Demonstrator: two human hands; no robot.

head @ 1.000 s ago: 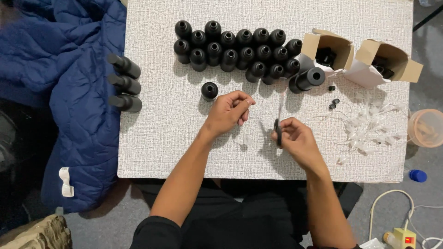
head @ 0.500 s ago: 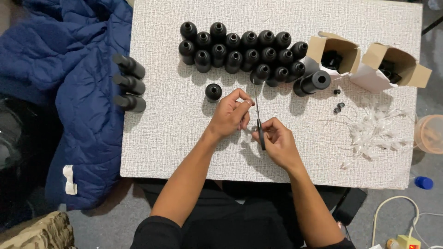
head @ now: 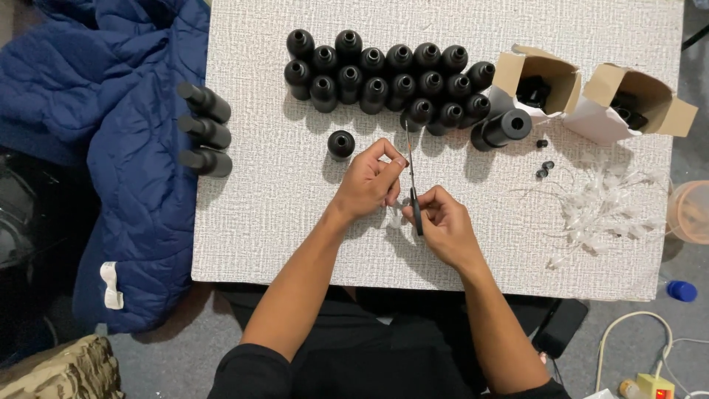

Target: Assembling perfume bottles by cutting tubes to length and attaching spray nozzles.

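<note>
My right hand (head: 445,230) grips a pair of black-handled scissors (head: 414,196) that points up the table, blades toward the bottles. My left hand (head: 367,181) is just to their left, thumb and fingers pinched at the blades on a thin clear plastic piece that is barely visible. A single black bottle (head: 340,143) stands just above my left hand. Behind it a group of several black bottles (head: 384,81) stands upright in rows. Both hands hover over the white textured table (head: 258,214).
Two open cardboard boxes (head: 543,77) (head: 635,100) lie at the back right, beside a tipped black bottle (head: 502,129) and small black caps (head: 545,168). A pile of clear plastic strips (head: 605,210) lies to the right. Three black bottles (head: 204,131) rest on a blue jacket (head: 111,148) at left.
My right hand has moved left and up with the scissors, turning them upright beside my left hand. My left hand's fingers have closed in at the blades.
</note>
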